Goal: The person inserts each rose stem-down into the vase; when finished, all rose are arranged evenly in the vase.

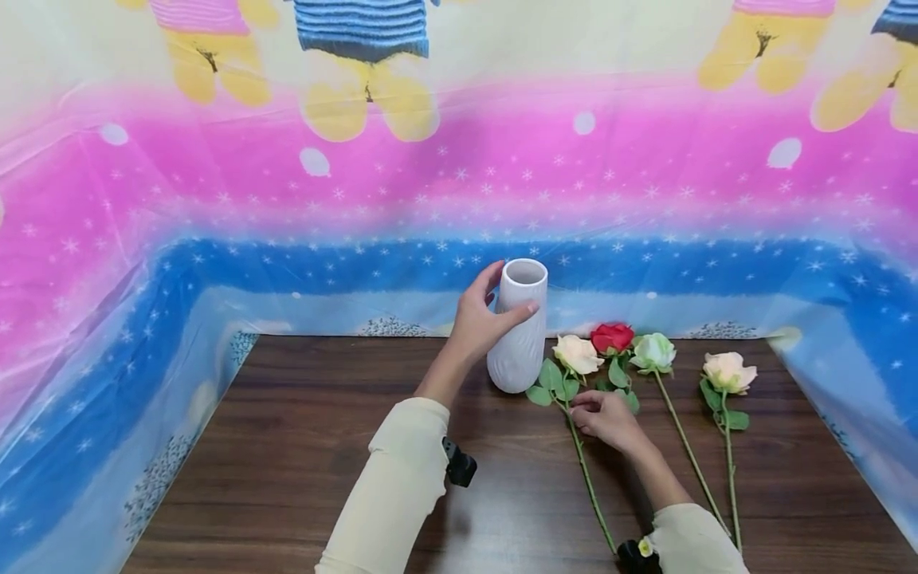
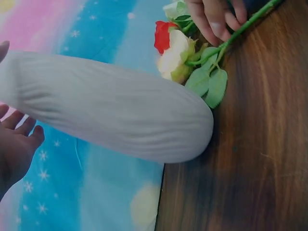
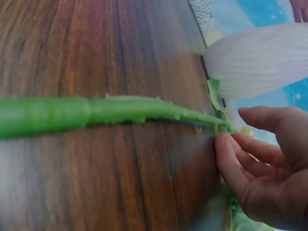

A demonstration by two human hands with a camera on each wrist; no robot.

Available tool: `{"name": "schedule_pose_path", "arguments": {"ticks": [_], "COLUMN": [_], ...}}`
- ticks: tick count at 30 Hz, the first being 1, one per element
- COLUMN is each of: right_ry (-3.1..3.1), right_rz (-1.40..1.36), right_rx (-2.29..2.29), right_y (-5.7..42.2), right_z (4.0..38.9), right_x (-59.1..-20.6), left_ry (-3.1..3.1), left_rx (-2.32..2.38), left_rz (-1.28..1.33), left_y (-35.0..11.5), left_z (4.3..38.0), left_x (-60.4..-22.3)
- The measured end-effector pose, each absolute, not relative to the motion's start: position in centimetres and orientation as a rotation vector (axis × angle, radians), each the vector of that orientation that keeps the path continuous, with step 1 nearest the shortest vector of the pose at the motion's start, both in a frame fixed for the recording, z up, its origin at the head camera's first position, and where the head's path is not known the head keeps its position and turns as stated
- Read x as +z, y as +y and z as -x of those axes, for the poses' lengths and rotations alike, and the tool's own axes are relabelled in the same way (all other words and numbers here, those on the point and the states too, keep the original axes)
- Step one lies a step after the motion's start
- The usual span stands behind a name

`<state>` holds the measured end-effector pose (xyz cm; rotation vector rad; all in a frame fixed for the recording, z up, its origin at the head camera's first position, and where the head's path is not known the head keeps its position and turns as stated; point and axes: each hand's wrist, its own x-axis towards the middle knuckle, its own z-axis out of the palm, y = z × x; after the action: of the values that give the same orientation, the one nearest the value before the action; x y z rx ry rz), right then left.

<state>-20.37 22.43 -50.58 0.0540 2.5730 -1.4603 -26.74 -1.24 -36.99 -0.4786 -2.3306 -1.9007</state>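
Note:
A white ribbed vase stands near the back edge of the table. My left hand holds it near the top, thumb across the front and fingers round the far side. Beside the vase lies a cream rose with a green stem and leaves. At this stem, just below the leaves, is my right hand. In the right wrist view its fingertips are right at the stem, with the thumb raised apart from them.
To the right of the cream rose lie a red rose, a pale green-white rose and another cream rose. They rest on the dark wooden table. A printed pink and blue cloth hangs behind and at the sides.

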Motion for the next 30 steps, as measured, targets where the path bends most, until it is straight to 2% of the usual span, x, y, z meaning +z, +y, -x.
{"name": "schedule_pose_path", "arguments": {"ticks": [10,30], "right_ry": [2.595,2.504], "right_rz": [-0.276,-0.384], "right_rx": [-1.337,-1.401], "right_y": [20.9,21.6], "right_z": [21.6,22.3], "right_x": [-50.5,-50.1], "left_ry": [-2.354,-2.371], "left_rx": [-1.857,-1.811], "left_rz": [0.455,0.504], "left_y": [-0.4,0.0], "left_z": [27.4,28.0], "left_x": [-36.4,-36.7]}}
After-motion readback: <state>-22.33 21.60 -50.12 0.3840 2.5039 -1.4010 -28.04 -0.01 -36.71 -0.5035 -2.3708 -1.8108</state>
